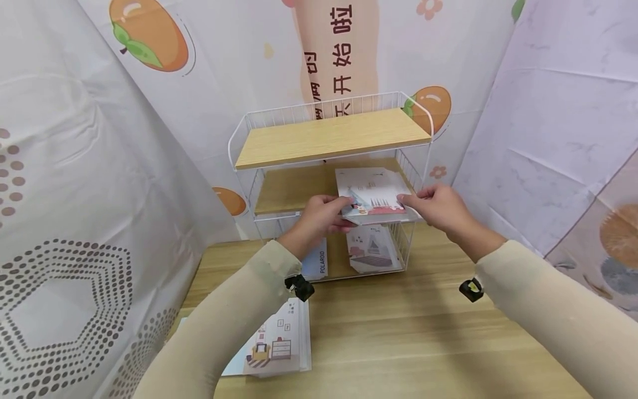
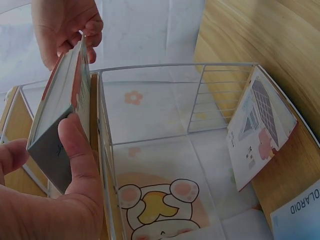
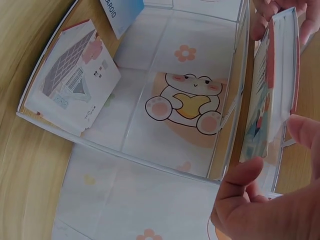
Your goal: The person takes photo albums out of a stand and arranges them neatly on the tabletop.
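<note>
Fingers [image 2: 81, 155] of the left hand [image 1: 319, 215] and right hand [image 1: 441, 208] pinch a thick book [image 1: 371, 185] at opposite sides, thumbs on its cover; one volume or several, the views do not settle. The book lies between the hands, over the right part of the middle shelf [image 1: 294, 188]. Handling it well likely calls for matched grips, a level book and fingertips kept from being trapped between it and the board, knuckles clear of the upper shelf [image 1: 334, 138] beyond and above. Below the fingers, a white book [image 1: 370, 249] and a blue POLAROID item [image 1: 315, 265] rest on the lower shelf [image 1: 339, 257]; nearer the person, more books [image 1: 279, 343] rest on the worktop [image 1: 389, 332].
</note>
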{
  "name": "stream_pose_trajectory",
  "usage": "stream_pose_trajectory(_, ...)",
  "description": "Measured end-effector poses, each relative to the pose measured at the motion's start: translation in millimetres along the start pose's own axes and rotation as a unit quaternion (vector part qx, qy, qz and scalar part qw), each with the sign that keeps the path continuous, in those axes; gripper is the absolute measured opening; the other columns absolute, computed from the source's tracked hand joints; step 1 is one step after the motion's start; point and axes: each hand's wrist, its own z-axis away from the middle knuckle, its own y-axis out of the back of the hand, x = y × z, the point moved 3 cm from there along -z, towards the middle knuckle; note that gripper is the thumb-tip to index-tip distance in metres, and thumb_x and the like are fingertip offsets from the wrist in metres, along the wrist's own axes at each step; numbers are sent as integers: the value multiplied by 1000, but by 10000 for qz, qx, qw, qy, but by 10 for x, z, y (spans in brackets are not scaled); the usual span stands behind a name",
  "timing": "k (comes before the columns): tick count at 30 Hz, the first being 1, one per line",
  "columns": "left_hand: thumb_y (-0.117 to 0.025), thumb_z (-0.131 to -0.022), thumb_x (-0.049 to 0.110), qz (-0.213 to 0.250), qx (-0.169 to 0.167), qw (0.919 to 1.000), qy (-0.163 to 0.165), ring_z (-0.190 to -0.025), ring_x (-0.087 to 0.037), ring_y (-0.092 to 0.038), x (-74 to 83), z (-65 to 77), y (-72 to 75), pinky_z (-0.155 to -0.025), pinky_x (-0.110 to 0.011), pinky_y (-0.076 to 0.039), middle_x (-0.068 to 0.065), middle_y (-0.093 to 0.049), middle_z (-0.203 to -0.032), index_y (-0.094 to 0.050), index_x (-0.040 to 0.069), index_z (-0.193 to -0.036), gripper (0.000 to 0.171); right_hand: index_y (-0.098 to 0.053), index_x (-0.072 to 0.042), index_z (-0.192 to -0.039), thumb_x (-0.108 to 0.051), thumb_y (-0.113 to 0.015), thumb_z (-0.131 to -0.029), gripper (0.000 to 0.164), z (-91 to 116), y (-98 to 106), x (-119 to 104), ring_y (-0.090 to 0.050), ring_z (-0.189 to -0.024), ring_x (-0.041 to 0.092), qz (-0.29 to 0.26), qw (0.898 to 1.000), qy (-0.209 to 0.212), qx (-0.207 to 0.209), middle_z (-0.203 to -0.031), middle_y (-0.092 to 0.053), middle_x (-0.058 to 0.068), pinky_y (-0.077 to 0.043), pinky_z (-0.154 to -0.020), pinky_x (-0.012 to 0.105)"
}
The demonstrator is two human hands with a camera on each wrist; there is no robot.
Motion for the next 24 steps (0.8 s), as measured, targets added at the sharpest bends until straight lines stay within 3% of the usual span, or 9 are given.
stream_pose_trajectory(6, -70, -98, 39, -165, -138, 9996, 193, -77, -20, -77, 5, 15, -7, -63, -25, -59, -14, -77, -106, -55, 0, -137, 57, -63, -3, -93, -62, -69, -91, 59, 14, 0, -7, -38, -53, 12, -333, 9985, -139, -420, -62, -37, -9, -34, -49, 30)
stream_pose_trajectory(10, -72, -96, 41, -403, -196, 9986, 291, -70, -16, -72, 3, 29, -16, -58, -24, -50, -11, -79, -100, -64, 5, -128, 49, -62, -7, -84, -60, -70, -91, 54, 30, -6, 12, -31, -48, 10, -488, 9964, -125, -679, -56, -28, -13, -30, -47, 29)
stream_pose_trajectory(13, -74, -95, 37, -530, -187, 9978, 341, -64, -14, -66, -2, 51, -14, -56, -26, -42, -10, -80, -97, -67, 8, -125, 43, -62, -7, -86, -58, -71, -91, 52, 38, -14, 22, -30, -47, 10, -521, 9955, -100, -789, -54, -27, -13, -31, -47, 28)
stream_pose_trajectory(19, -77, -93, 28, -601, -194, 9976, 294, -67, -15, -68, -24, 115, -2, -59, -30, -37, -9, -79, -101, -68, 11, -123, 36, -65, -2, -94, -55, -72, -92, 54, 99, -23, 23, -35, -50, 9, -489, 9943, -121, -945, -55, -33, -12, -39, -50, 28)
stream_pose_trajectory(24, -78, -92, 26, -727, -265, 9968, 220, -69, -18, -68, -58, 181, -3, -59, -30, -38, -9, -78, -102, -67, 13, -127, 38, -65, -1, -95, -52, -73, -92, 52, 154, -42, 54, -50, -57, 11, -614, 9913, -233, -1137, -62, -55, -7, -54, -58, 30)
